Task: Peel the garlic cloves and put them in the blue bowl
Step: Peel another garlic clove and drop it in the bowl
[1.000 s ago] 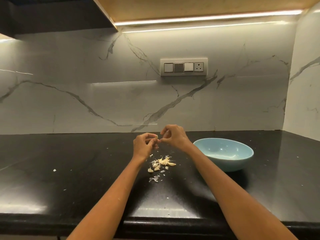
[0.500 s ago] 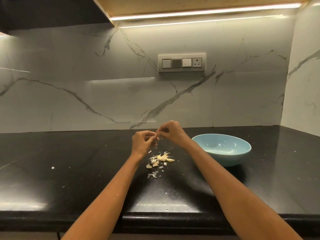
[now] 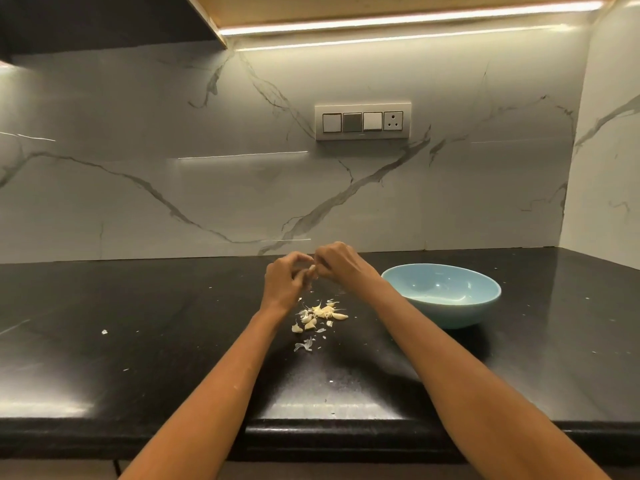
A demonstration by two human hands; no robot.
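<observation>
Left hand [image 3: 285,280] and right hand [image 3: 341,263] meet above the black countertop [image 3: 138,341], just left of the blue bowl [image 3: 441,294], both pinching one garlic clove [image 3: 312,270] between curled fingertips. The clove looks light, firm and slick under papery skin, so I'd hold its body with the left and tear skin from the tip; its long axis seems roughly upright, exact heading too small to tell. Loose garlic cloves [image 3: 320,315] lie near the bowl's left side; bowl looks empty.
</observation>
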